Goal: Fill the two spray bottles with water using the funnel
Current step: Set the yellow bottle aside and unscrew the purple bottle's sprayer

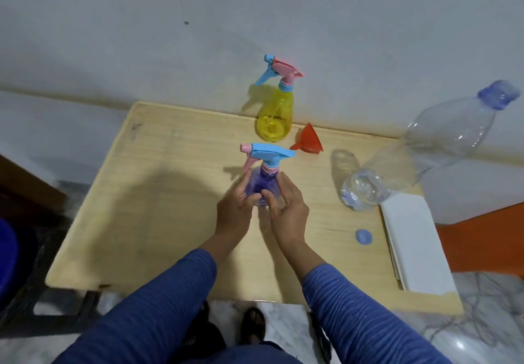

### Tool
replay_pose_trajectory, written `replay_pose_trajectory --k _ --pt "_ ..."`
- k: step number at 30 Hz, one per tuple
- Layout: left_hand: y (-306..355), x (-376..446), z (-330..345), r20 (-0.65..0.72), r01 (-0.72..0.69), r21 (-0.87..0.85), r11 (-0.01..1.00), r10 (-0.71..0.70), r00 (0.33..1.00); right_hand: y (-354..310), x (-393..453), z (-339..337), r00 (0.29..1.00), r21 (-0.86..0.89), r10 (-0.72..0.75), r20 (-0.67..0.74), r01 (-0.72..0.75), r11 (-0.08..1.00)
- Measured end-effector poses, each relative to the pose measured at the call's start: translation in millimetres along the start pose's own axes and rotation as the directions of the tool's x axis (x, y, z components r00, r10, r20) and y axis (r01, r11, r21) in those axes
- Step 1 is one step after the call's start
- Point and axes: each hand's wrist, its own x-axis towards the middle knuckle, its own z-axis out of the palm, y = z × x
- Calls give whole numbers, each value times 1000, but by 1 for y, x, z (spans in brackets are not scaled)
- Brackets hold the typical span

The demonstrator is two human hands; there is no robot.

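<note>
A purple spray bottle [262,183] with a blue and pink trigger head stands upright near the middle of the wooden table [158,193]. My left hand [236,207] and my right hand [287,207] cup its base from both sides, fingers touching it. Behind it, at the table's far edge, a yellow spray bottle [275,116] with a pink and blue head stands upright. A red funnel [309,139] lies on its side to the right of the yellow bottle. A large clear water bottle [425,148] stands at the right, uncapped, and looks almost empty.
A loose blue cap [363,237] lies on the table right of my hands. A white flat object [414,244] rests along the table's right edge. A grey wall rises directly behind the table. My feet show on the marble floor below.
</note>
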Motion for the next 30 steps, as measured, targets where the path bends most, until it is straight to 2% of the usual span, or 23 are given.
replay_pose_trajectory --k 8,12,14,17,20,25,30 --pt "-9 -22 23 18 28 49 998 -28 999 22 -15 -24 999 51 26 46 -28 998" --pt "-8 -22 23 11 -18 67 998 17 1000 4 -7 -41 997 222 75 17 -76 972" --pt "-7 -24 25 -1 -57 53 997 57 998 -7 0 -49 999 273 40 23 -45 961" --pt "-2 -22 31 -4 -84 59 995 85 996 -19 12 -52 996 228 -63 61 47 972" --pt "-2 -19 33 -36 -63 48 997 65 997 -24 23 -48 986 167 -147 82 131 977" --pt "-9 -16 23 9 -35 -31 999 36 999 -12 39 -51 955 107 -268 123 256 961" --pt "-20 -8 18 27 -15 -33 999 16 999 -9 54 -57 927 116 -312 210 293 949"
